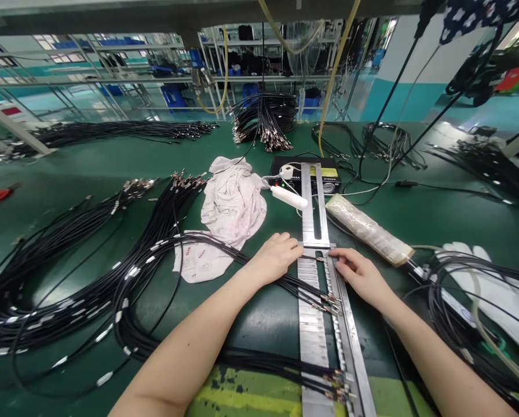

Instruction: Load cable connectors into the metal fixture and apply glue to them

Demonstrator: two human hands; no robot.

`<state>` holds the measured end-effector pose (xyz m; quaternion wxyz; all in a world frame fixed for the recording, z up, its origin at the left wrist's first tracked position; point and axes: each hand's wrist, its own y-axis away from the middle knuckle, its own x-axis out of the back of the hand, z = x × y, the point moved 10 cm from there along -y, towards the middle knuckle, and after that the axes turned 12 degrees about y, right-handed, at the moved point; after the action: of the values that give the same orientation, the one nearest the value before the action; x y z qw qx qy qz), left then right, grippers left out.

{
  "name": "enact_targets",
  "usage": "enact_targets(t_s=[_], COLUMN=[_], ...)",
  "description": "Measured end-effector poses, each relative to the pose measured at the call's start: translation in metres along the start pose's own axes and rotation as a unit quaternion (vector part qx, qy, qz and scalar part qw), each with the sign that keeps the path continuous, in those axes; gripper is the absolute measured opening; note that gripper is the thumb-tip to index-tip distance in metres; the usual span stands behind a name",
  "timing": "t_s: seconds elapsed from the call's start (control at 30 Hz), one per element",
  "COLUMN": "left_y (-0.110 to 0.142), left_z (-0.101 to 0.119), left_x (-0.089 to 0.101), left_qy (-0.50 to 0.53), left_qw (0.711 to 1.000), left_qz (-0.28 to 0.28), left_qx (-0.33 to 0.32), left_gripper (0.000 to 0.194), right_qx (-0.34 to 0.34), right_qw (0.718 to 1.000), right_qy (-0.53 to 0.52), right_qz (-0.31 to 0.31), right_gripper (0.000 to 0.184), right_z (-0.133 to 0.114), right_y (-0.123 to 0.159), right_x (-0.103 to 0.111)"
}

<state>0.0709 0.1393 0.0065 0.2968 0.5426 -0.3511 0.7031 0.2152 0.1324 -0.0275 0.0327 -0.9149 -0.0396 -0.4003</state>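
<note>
A slotted metal fixture (314, 324) runs lengthwise in front of me, with thin black cables lying across its slots. My left hand (274, 258) is closed at its left edge, fingertips on a single black cable (312, 257) whose end reaches into the fixture's channel. Beneath that hand, a bundle of black cables (294, 284) crosses the fixture, metal-tipped ends at the right rail. My right hand (361, 275) is at the right rail, thumb and forefinger close together by the cable's end; what they pinch is too small to make out. More cable ends (337, 385) lie lower on the fixture.
Cable bundles with white labels (133, 272) spread over the left of the green table. A crumpled cloth (231, 202), a black box (281, 168), a white stick-shaped device (289, 197) and a wrapped bar (368, 229) surround the fixture. White gloves (481, 278) lie right, under coiled cables.
</note>
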Motion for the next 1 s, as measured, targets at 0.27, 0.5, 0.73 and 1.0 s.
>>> enact_targets(t_s=[0.27, 0.5, 0.73, 1.0], left_y=[-0.004, 0.002, 0.004, 0.02], left_z=[-0.003, 0.001, -0.003, -0.014], left_x=[-0.002, -0.013, -0.014, -0.011], left_qy=[-0.019, 0.006, 0.052, 0.079], left_qw=[0.999, 1.0, 0.998, 0.992], left_qz=[0.012, -0.026, -0.023, -0.044], left_qx=[0.032, -0.002, -0.001, 0.083], left_gripper=[0.021, 0.021, 0.029, 0.042], right_qx=[0.051, 0.126, 0.15, 0.143], right_qw=[0.994, 0.965, 0.908, 0.9], right_qy=[0.091, 0.229, 0.392, 0.412], right_qz=[0.029, 0.019, 0.006, 0.004], right_gripper=[0.03, 0.035, 0.038, 0.039], right_z=[-0.01, -0.035, -0.046, -0.05], right_y=[-0.002, 0.006, 0.009, 0.008], right_x=[-0.002, -0.013, -0.024, -0.025])
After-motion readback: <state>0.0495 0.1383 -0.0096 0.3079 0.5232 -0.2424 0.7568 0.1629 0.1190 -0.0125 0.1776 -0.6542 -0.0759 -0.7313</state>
